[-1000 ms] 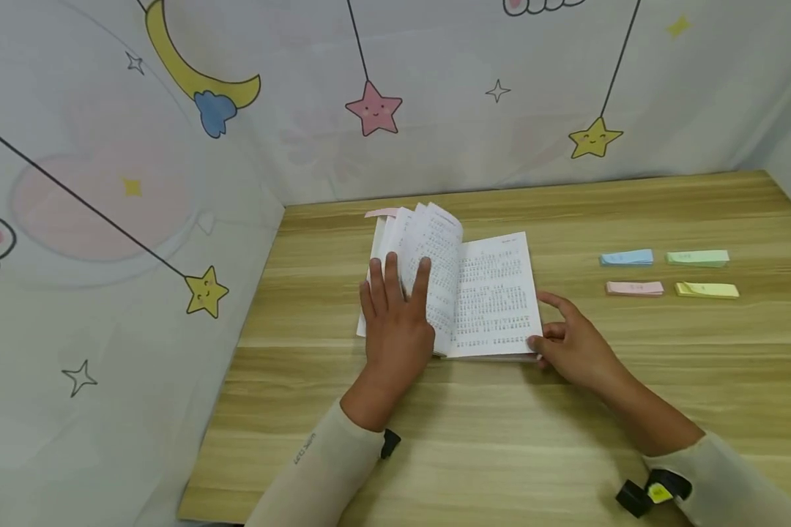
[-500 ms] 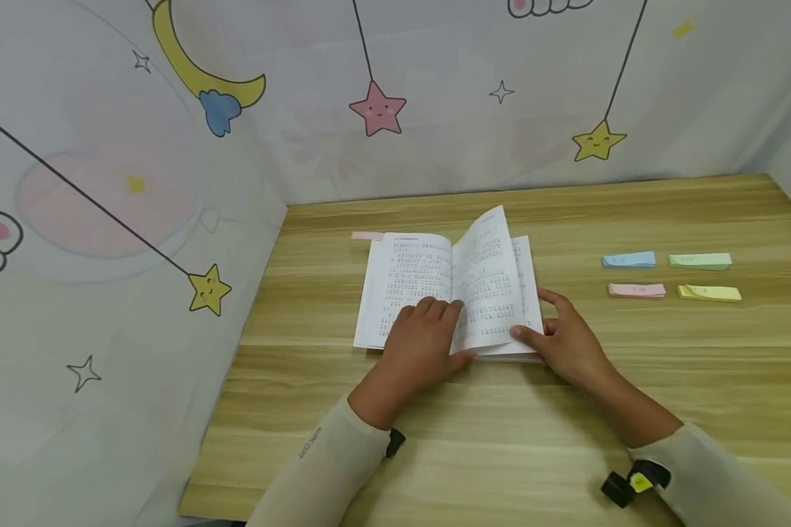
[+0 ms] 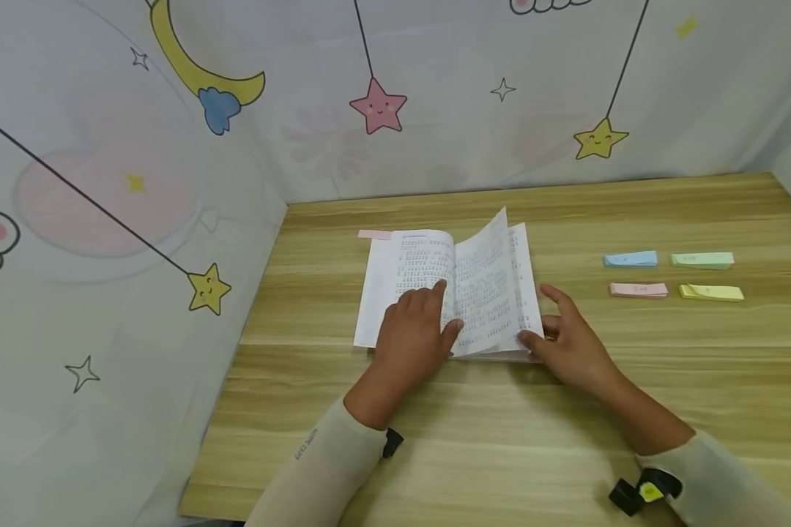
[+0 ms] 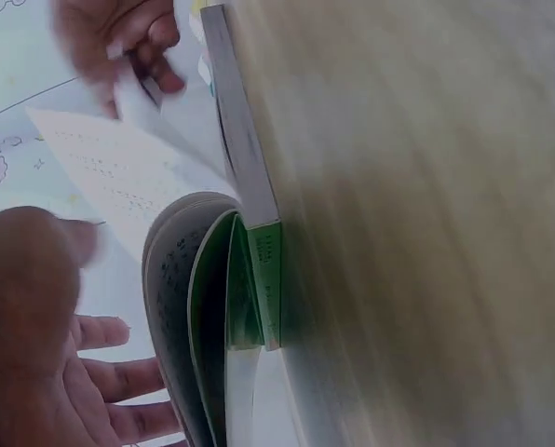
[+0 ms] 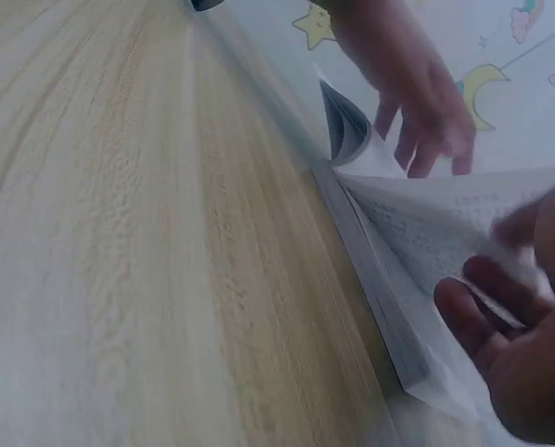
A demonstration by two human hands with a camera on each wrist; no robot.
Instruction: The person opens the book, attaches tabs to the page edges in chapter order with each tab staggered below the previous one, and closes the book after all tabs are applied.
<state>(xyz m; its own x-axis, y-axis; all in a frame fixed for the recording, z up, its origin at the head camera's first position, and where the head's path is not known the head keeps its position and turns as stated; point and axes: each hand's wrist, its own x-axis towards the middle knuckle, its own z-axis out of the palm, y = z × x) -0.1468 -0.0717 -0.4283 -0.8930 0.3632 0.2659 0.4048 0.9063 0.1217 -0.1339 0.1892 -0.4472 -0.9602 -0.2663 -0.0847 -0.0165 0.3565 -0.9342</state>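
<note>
An open book [image 3: 488, 293] with printed pages lies on the wooden table, one right-hand leaf lifted at a slant. A pink paper strip [image 3: 374, 234] sticks out at its upper left. My left hand [image 3: 411, 326] rests on the left page, index finger extended and thumb near the fold. In the left wrist view, curved leaves and the green cover [image 4: 270, 279] show along the spine. At the lower right corner my right hand [image 3: 573, 340] pinches page edges between thumb and curled fingers, its index finger sticking out; the right wrist view blurs its fingertips.
Right of the book lie blue paper strips [image 3: 630, 259], green strips [image 3: 702, 260], pink strips [image 3: 639, 290] and yellow strips [image 3: 711, 293]. A patterned cloth [image 3: 435, 154] hangs behind the table [image 3: 488, 454] and along its left side.
Standing leaves on the left have come down flat, and a right-hand leaf is now raised. My left hand moved right, then slightly back left on the page. The right hand stays near the right edge.
</note>
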